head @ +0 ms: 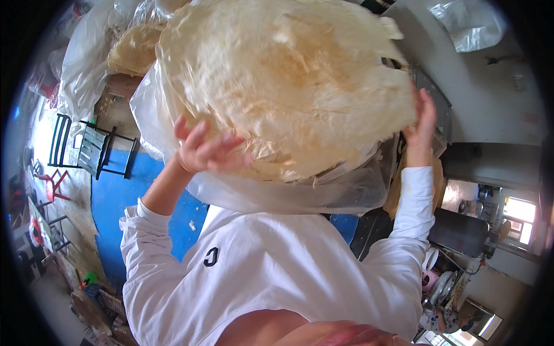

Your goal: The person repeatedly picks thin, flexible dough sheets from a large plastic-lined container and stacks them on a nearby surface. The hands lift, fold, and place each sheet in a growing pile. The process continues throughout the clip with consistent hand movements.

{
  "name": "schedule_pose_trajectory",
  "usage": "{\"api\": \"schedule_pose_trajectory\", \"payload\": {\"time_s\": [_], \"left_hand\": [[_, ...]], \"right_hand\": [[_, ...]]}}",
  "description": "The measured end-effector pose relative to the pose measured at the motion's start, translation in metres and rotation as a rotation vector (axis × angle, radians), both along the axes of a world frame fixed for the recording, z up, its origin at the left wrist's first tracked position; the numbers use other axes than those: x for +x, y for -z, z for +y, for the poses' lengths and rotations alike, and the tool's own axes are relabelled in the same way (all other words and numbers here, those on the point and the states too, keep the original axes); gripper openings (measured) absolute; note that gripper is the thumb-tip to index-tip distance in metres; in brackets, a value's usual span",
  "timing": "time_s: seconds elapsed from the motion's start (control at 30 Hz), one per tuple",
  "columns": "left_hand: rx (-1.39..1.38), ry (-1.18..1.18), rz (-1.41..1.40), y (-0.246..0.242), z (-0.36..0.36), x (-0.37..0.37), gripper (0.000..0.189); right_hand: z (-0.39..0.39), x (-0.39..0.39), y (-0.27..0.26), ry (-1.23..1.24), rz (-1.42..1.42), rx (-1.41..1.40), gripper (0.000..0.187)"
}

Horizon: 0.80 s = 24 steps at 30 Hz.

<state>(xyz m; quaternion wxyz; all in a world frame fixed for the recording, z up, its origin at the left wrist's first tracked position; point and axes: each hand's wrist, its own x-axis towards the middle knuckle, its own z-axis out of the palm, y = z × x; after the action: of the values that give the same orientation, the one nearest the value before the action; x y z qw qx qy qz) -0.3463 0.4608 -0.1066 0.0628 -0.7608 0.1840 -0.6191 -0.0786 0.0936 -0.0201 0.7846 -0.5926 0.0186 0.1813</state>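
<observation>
A large, thin, round flatbread (294, 73), pale with browned patches, spreads out in front of me. More thin layers show beneath its near edge, and clear plastic sheeting (277, 194) lies under them. At the near left rim is my left hand (210, 149), blurred, its fingers apart and nothing in them; whether it touches the bread is unclear. My right hand (420, 116) is at the right edge of the flatbread and grips it there, with part of the hand hidden behind the bread.
To the left, another folded flatbread (136, 49) rests by a plastic bag (84, 73). A dark slatted chair (91, 145) and a red stool (53, 186) stand beyond the blue floor covering (130, 207). At right are a cardboard piece (396, 190) and a pale wall (489, 95).
</observation>
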Motion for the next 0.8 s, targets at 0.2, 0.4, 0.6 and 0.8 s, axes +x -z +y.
{"api": "schedule_pose_trajectory", "payload": {"time_s": [0.2, 0.4, 0.6, 0.8], "left_hand": [[-0.167, -0.275, 0.95, 0.024, 0.041, -0.008, 0.047], [-0.216, -0.18, 0.985, -0.017, 0.034, -0.002, 0.031], [-0.188, 0.087, 1.128, -0.02, 0.023, -0.041, 0.033], [-1.265, 0.297, 1.403, -0.007, 0.067, -0.007, 0.015]], "right_hand": [[-0.015, -0.048, 0.093, -0.474, 0.039, -0.048, 0.049], [0.0, -0.045, 0.065, -0.494, -0.343, -0.467, 0.048], [-0.036, -0.033, 0.027, -0.567, -0.852, -1.23, 0.025], [-0.003, 0.045, 0.004, -0.848, -0.589, -0.521, 0.019]]}}
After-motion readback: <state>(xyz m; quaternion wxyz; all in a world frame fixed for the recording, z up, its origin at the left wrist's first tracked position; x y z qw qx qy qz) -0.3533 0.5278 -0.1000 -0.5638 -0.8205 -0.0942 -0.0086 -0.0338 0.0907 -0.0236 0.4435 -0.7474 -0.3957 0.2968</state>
